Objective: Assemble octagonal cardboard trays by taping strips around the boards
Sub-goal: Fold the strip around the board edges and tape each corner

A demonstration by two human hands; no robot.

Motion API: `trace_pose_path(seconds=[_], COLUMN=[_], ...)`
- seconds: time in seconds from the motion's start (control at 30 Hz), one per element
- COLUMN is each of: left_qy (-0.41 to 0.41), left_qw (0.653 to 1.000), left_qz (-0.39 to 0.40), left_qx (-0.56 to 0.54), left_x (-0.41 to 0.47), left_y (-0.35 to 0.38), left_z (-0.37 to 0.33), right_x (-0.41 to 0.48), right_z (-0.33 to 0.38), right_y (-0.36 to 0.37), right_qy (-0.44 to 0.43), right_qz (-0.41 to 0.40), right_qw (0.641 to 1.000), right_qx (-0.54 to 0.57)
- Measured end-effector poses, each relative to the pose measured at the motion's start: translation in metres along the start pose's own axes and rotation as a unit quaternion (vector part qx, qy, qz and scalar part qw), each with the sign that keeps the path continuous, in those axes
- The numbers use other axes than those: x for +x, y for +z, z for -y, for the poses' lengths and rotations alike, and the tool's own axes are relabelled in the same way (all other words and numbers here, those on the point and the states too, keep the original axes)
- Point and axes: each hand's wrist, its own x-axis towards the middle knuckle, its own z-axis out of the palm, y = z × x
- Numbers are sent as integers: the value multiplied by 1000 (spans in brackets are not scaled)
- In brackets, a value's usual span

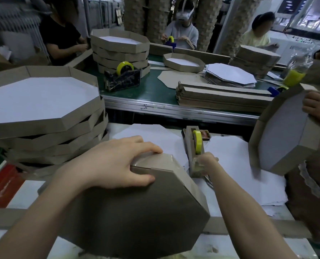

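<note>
On the left, a tall stack of finished octagonal trays with brown walls and white floors (43, 101) stands on the table, so many pieces are already done. Just beside it, the left hand (110, 163) lies on the brown octagonal cardboard tray (136, 212), which is tilted at the near edge of the table with its bottom side up. The fingers are a little apart and press on the side wall, and the thumb rests on the brown bottom face. The strip of this tray already goes around the board, shiny tape shows on the upper wall, and 1 seam near the thumb looks open; I judge that some joints are left to tape. The right hand (204, 163) reaches to the front end of the cardboard-covered tape dispenser with a yellow roll (197, 144); the fingers are bunched there, but I cannot tell if they pinch the tape. At the far right, another person's hand (318, 107) holds 1 more tray (286, 131) upright.
</note>
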Motion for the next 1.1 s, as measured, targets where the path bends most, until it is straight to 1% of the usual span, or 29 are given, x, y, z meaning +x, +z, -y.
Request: trace_pose_path(seconds=[0.13,0.23,0.37,0.53,0.7,0.8,1.0,1.1], left_qy=[-11,-6,-10,-26,-43,-41,-27,-25], left_qw=[1000,1000,999,1000,999,999,999,999], left_qz=[-9,-5,0,-5,-6,-13,-11,-14], left_qx=[-1,-26,-30,-7,1,5,20,20], left_x=[7,12,18,21,21,19,21,22], left_y=[1,1,2,3,2,2,3,4], left_z=[-1,0,0,1,-1,-5,-3,-1], right_x=[12,20,23,6,-6,-2,16,17], right_z=[3,0,-11,-29,-66,-81,-87,-92], right_y=[5,6,7,19,37,38,40,40], right_qy=[15,25,31,6,-68,-105,-114,-92], right_qz=[-25,-46,-68,-91,-75,-65,-68,-83], right_qw=[998,989,948,897,889,898,909,913], right_qx=[49,142,309,433,447,422,395,389])
